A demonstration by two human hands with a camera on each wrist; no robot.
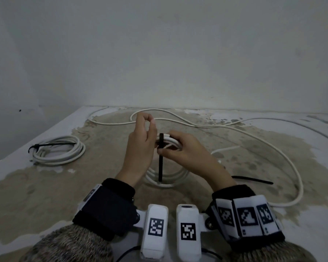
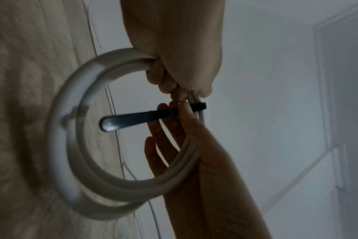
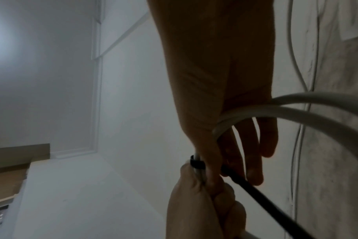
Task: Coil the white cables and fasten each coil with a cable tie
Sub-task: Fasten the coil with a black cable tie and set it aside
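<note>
The coil (image 1: pixel 167 142) is held upright above the table (image 1: pixel 17 167), its lower loops hanging toward the surface, with a black tie (image 1: pixel 161 157) wrapped over its top strands and the free tail hanging down through the ring. The right hand (image 1: pixel 186 150) curls round the top of the coil and pinches the strands just beside the tie; in the left wrist view its fingers close on the cable right at the band. The left hand (image 1: pixel 142 144) lies against the coil from the other side, fingers mostly straight, thumb and forefinger raised and pinching nothing I can make out. The step in hand looks like cinching: the tie seems threaded but its tail still wants pulling. To do it well, keep the right hand bunching the strands flat so none slips out, take the tail low with the left, and pull straight along the tie's line, not sideways, until the band bites evenly. A tied coil (image 1: pixel 59 151) lies at the left, a loose cable (image 1: pixel 254 137) runs across the far side, and a spare tie (image 1: pixel 252 179) lies at the right.
</note>
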